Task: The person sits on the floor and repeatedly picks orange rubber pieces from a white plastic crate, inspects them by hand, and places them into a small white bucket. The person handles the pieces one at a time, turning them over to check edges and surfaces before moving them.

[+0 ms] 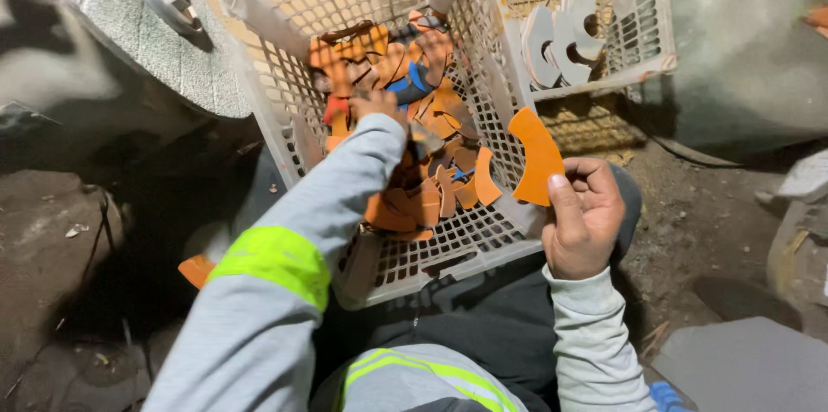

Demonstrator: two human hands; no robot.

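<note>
Right hand [583, 220], right of center in the frame: pinching a curved orange piece [535, 156] between thumb and fingers, gripped at its lower end. Shaped like a fat arc, long axis running roughly up and down with a slight lean toward the upper left, top end pointing at the upper middle of the frame. Held just outside the right wall of the white plastic basket [285, 101], overlapping that wall in view, lower tip just above the basket's near right corner.

Left hand [377, 104], upper middle: reached down inside the basket, buried in the pile of orange scraps [435, 192] with a few blue bits [415, 77] mixed in. Fingers mostly hidden by the scraps, so can't tell if grabbing anything or just resting there. Grey sleeve with a yellow-green band [276, 261] cutting diagonally from lower left across the near rim.

Edges and room: basket walls tall on the left and far sides, scraps heaped toward the center and back, bare mesh floor showing along the near edge. Second white basket [642, 28] at upper right, holding pale grey curved pieces [561, 37], butted up against the first. Open dirt floor to the right of the right hand, grey slab [750, 364] at lower right. Big grey drum [112, 6] crowding the upper left, dark ground below it.
</note>
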